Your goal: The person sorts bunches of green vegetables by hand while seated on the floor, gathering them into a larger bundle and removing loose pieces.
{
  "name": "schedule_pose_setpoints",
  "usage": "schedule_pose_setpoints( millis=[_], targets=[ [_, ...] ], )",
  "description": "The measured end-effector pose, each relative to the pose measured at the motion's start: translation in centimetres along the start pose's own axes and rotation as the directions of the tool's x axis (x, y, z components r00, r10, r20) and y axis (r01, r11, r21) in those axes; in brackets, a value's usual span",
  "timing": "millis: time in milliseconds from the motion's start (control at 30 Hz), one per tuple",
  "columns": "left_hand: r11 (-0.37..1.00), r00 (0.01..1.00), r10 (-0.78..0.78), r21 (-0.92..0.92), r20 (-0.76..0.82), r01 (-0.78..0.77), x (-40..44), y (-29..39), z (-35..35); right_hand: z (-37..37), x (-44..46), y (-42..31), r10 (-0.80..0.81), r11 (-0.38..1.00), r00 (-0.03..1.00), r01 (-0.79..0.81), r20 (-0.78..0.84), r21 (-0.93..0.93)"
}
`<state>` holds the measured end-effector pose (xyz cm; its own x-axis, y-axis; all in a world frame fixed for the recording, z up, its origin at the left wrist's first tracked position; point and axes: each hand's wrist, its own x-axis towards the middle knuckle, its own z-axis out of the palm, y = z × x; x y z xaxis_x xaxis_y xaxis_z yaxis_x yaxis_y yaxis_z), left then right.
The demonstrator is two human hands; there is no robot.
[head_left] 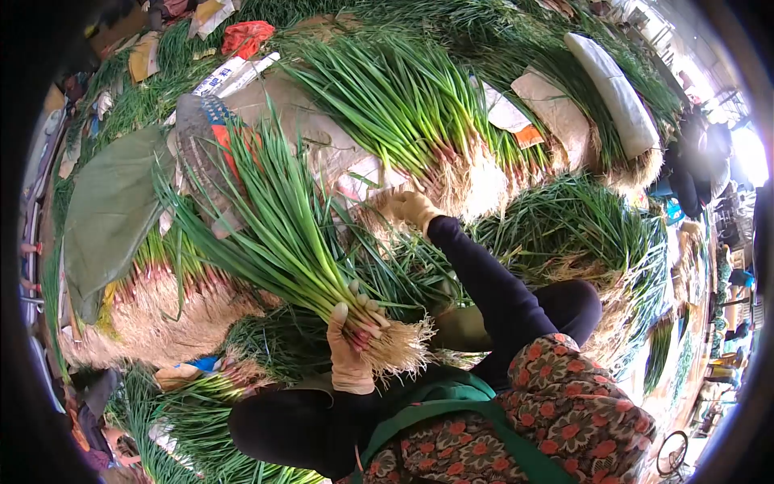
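Observation:
My left hand (351, 343), in a pale glove, is closed around the lower stems of a thick bunch of green garlic (298, 250). Its long leaves fan up and to the left, and its pale roots hang to the right of the fist. Farther forward, my gloved right hand (418, 211) is at the root end of a large heap of green garlic (435, 121). The fingers there are curled against stems and roots, and what they pinch is too small to make out. Reddish stem bases show just above them.
A green sheet (113, 210) covers part of another rooted stack (177, 310) on the left. More loose greens (572, 226) lie on the right. A pale rolled cover (613, 93) sits on stalks at the upper right. An orange-red bag (247, 38) lies far back.

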<state>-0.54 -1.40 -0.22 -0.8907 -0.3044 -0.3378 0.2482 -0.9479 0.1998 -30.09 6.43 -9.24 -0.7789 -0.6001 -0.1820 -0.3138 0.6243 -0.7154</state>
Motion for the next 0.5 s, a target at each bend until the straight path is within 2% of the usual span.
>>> schedule_pose_setpoints(
  millis=[67,133,167,200,233,267,300,333,367,400,500],
  targets=[
    [1.0,1.0,-0.008,0.01,0.012,0.007,0.2,0.2,-0.2,3.2,0.8,3.2,-0.054,0.901,0.999,0.049,0.0,0.431],
    [0.999,0.999,-0.016,0.031,0.042,0.015,0.5,0.2,-1.0,-0.8,-5.3,-4.4,0.071,0.835,0.998,-0.06,0.002,0.548],
    [0.992,0.999,0.014,0.13,-0.049,-0.007,0.5,0.1,-0.7,-1.3,-6.5,-4.6,0.004,0.907,0.999,-0.02,0.038,0.42],
    [0.99,0.999,0.012,0.143,-0.042,-0.005,0.6,0.1,-0.6,-1.6,-8.0,-4.6,-0.108,0.986,0.988,0.092,0.112,0.137],
    [0.987,0.999,0.007,0.158,-0.035,-0.002,0.7,0.1,-0.4,-1.5,-9.5,-4.8,-0.187,0.965,0.958,0.22,0.217,-0.139],
    [0.985,1.0,0.004,0.172,-0.027,0.001,0.5,0.1,-0.5,-0.9,-11.4,-5.1,-0.221,0.89,0.912,0.333,0.346,-0.311],
    [0.965,0.985,-0.114,0.25,0.133,0.078,0.7,0.8,-1.9,-0.3,-13.9,-5.7,-0.614,0.735,0.747,0.659,0.256,-0.158],
    [0.975,0.906,-0.22,0.111,0.361,0.193,1.2,1.5,-3.8,0.7,-16.3,-6.2,-0.354,0.835,0.833,0.486,0.424,-0.258],
    [0.98,0.983,-0.151,0.143,0.104,0.135,0.6,0.8,-1.3,1.3,-18.3,-7.2,-0.318,0.893,0.818,0.429,0.479,-0.139],
    [0.978,0.987,-0.057,0.189,-0.151,0.086,0.1,0.0,1.3,1.5,-19.4,-7.9,-0.29,0.933,0.796,0.358,0.532,-0.026],
    [0.928,0.978,-0.17,0.314,-0.118,0.2,0.1,0.7,-1.9,2.5,-18.4,-4.3,-0.461,0.887,0.675,0.355,0.576,0.295]
  ],
)
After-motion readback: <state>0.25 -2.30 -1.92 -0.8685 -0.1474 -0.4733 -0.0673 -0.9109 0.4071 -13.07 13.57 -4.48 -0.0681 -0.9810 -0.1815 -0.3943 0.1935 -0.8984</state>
